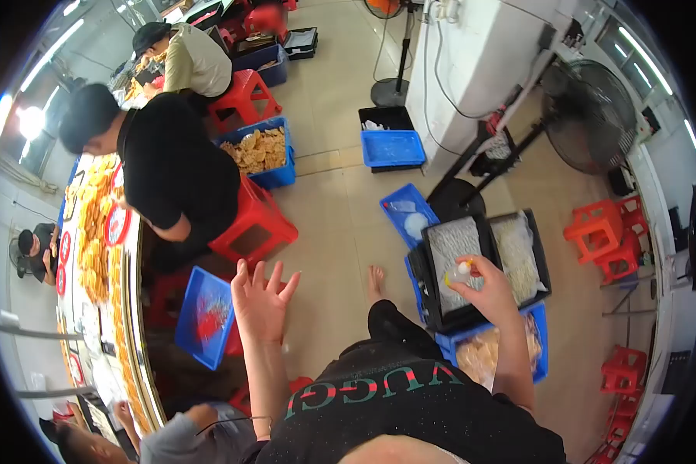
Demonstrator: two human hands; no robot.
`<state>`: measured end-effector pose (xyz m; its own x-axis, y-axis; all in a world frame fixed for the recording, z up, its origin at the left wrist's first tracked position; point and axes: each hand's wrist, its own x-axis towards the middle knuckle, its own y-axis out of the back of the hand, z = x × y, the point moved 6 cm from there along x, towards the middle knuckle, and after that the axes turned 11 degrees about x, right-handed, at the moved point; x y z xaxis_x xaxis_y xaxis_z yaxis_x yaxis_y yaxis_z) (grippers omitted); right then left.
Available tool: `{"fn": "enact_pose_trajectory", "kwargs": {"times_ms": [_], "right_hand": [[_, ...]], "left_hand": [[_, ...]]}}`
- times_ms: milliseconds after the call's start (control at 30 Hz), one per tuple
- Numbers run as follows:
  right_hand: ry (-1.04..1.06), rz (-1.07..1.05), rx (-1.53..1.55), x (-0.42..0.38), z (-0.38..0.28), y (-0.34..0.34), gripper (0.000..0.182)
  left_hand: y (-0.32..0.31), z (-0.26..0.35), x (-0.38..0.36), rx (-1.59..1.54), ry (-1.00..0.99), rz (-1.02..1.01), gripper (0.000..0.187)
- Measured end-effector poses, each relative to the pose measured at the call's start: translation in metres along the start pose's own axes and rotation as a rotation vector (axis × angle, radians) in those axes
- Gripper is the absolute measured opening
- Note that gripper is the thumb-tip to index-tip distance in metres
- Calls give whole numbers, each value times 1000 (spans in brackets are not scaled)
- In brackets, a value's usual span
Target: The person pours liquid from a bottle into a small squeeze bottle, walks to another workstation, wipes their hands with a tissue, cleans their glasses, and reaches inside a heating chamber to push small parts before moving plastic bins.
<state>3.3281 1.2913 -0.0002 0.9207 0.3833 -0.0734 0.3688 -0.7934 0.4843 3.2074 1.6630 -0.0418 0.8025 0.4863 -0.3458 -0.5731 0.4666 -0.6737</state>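
— Where to look for the small clear bottle (460,274)?
— In the right hand (490,291), pinched between thumb and fingertips. Juts out on the inner side, toward the body's midline.
— And the long axis?
— Hard to read at this size. Seems to slant, with a white part by the index finger and a yellow part nearer the thumb.
— Closer to which hand?
— The right, plainly; well apart from the left hand (261,308).
— Holding anything on that side?
— Nothing visible. Fingers spread, palm turned toward the head.
— And below the bottle?
— A black tray (458,319) bearing a bag of grey pieces (452,238). Appears to hang above; cannot tell how high.
— Edges to mind?
— The tray's raised rim under the right hand, a pale bag (518,251) just to the right, a blue bin (544,352) nearer the body, a fan base (472,199) beyond.
— Room for moving?
— Widest leftward, over the tiled floor (336,232), as far as a red stool (264,218).
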Motion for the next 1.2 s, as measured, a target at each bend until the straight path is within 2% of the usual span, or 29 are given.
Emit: {"fn": "enact_pose_trajectory", "kwargs": {"times_ms": [67,133,233,300,400,500,567,633,667,767,867,933,1033,1067,1100,1200], "right_hand": [[-39,-26,74,81,9,-6,41],[57,-121,60,173,-12,-24,41],[213,-326,68,314,-79,-49,41],[194,-422,57,408,-116,-70,42],[466,-457,-195,551,-137,-105,43],[269,-524,70,659,-151,-129,42],[87,-516,95,723,-166,-129,41],[167,-402,29,782,-163,-119,41],[153,-352,51,812,-160,-113,41],[125,-197,54,915,-148,-91,41],[44,-222,76,1019,-128,-99,42],[83,-319,100,1113,-136,-119,42],[226,-429,129,1261,-185,-138,41],[286,-488,115,1305,-211,-149,41],[309,-523,138,1351,-232,-155,41],[425,-598,191,1481,-284,-180,41]], "left_hand": [[-32,5,72,20,39,35,49],[-65,20,131,21,81,74,54],[-94,63,217,-4,-50,68,61],[-99,83,273,-50,-135,139,69],[-103,103,373,-99,-182,221,74],[-116,125,494,-134,-120,218,62],[-153,155,573,-81,-158,157,62],[-198,181,638,-8,-131,119,68],[-215,189,675,22,-107,87,73],[-249,195,802,-16,-81,48,72],[-269,188,911,-73,-70,82,57],[-293,206,983,-100,-95,145,45],[-335,228,1080,-176,-121,49,46],[-349,244,1103,-160,-170,44,51],[-364,257,1126,-149,-219,146,59],[-381,280,1208,-129,-323,287,69]]}}
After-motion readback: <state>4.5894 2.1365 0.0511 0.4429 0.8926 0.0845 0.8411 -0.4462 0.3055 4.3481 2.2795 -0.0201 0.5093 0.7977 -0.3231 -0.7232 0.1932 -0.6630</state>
